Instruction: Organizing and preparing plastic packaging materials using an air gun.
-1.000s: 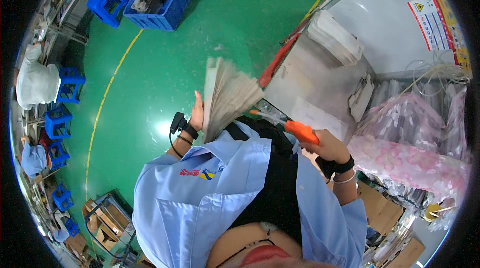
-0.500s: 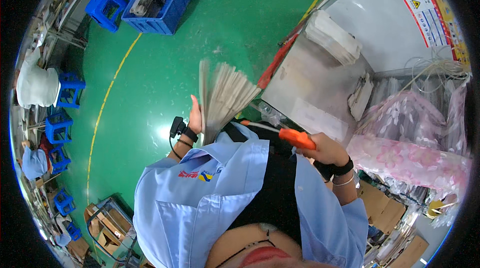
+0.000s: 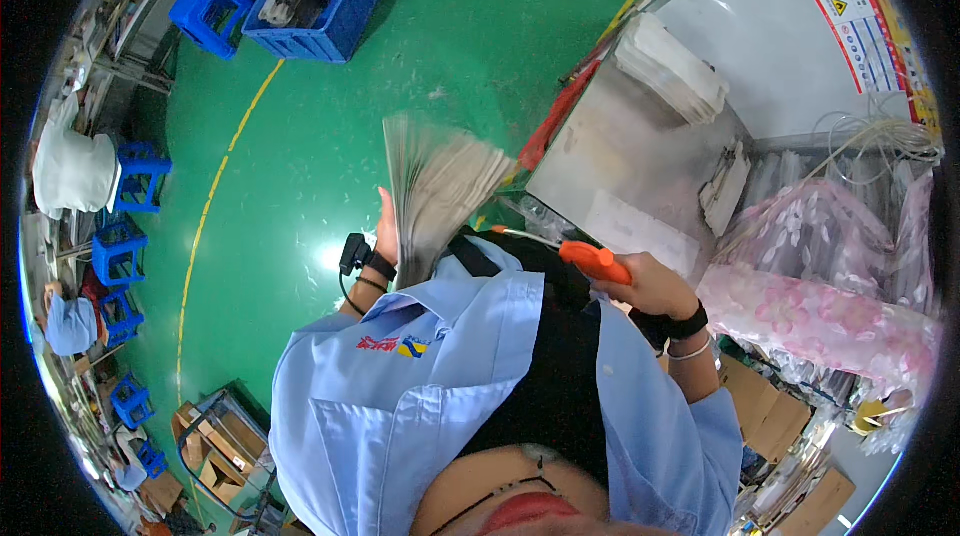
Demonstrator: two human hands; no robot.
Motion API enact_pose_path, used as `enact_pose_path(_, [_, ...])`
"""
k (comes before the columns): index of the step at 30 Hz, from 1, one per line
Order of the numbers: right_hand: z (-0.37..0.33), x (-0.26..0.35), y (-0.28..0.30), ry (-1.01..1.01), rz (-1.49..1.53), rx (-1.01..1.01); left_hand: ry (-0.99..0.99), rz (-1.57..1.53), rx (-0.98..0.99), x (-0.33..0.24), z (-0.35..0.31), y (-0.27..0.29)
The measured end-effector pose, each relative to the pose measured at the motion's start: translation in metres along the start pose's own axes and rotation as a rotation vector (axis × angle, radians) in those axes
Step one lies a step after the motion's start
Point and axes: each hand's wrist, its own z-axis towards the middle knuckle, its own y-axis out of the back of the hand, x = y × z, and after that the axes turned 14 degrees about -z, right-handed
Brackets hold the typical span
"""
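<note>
A thick bundle of thin, off-white sheets [image 3: 440,191] fans out in front of my chest, its upper ends spread and blurred by motion. My left hand [image 3: 386,236] grips the bundle at its left side. One digit points up along the edge, and the sheets hide the others. On the right, my right hand [image 3: 655,291] is closed round an orange air blow gun [image 3: 597,262]. Its thin, pale nozzle with an orange tip points left toward the lower part of the sheets, apart from them.
Right of me stands a grey metal worktop [image 3: 610,171] bearing a pale stack [image 3: 672,68]. Pink flowered plastic sheeting [image 3: 800,321] hangs beside it. A blue crate [image 3: 335,11] and blue stools [image 3: 210,16] stand on the green floor [image 3: 300,156]. Cardboard [image 3: 215,446] lies lower left.
The sheets have swung slightly left and their fan has changed shape, with ends still blurred. The blow gun's nozzle tip has risen a little and moved slightly right.
</note>
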Motion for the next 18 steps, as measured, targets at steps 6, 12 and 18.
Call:
enact_pose_path(6, [0.002,0.005,0.005,-0.013,0.000,0.031,0.079,-0.072,-0.056,-0.005,-0.014,-0.026])
enact_pose_path(12, [0.003,0.005,0.005,-0.027,-0.012,0.029,0.084,0.011,-0.011,0.002,0.008,0.036])
enact_pose_path(18, [0.000,0.011,0.011,-0.083,0.040,0.082,0.003,-0.083,-0.087,0.007,0.006,0.009])
